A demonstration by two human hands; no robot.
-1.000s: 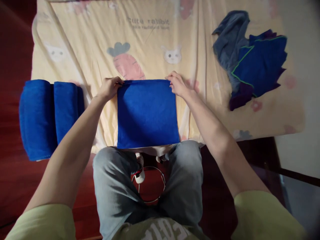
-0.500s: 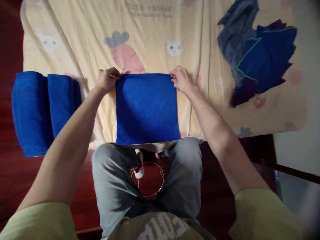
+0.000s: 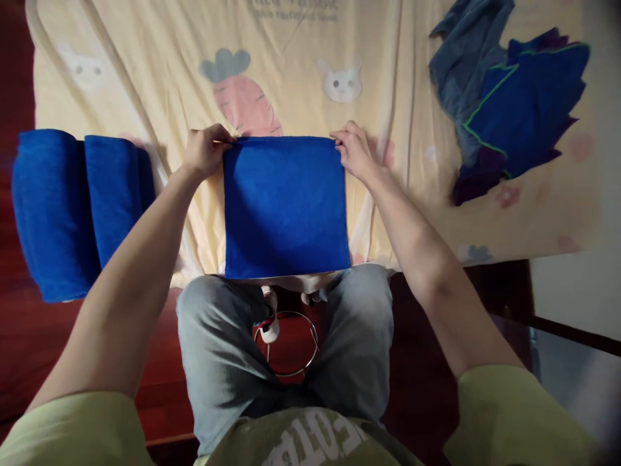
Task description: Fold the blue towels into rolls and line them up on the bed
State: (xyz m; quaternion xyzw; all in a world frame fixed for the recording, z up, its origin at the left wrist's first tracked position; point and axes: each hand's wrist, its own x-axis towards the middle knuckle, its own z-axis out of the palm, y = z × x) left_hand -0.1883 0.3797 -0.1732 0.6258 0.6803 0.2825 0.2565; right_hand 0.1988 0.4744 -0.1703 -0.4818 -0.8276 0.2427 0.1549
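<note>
A bright blue towel [image 3: 285, 206] lies folded into a flat rectangle on the yellow printed sheet [image 3: 301, 65], its near edge at the sheet's front edge. My left hand [image 3: 206, 150] pinches the towel's far left corner with closed fingers. My right hand [image 3: 352, 150] pinches the far right corner the same way. Both forearms reach forward on either side of the towel.
Two rolled blue towels [image 3: 72, 207] lie side by side at the left edge of the sheet. A heap of loose blue, grey and purple cloths [image 3: 509, 110] sits at the far right. My knees in grey trousers [image 3: 286, 349] are below the sheet's front edge, over a red floor.
The view has drifted a little, so everything sits slightly lower-left to upper in frame. Both hands stay pinched on the towel's far corners; the towel has not visibly changed shape.
</note>
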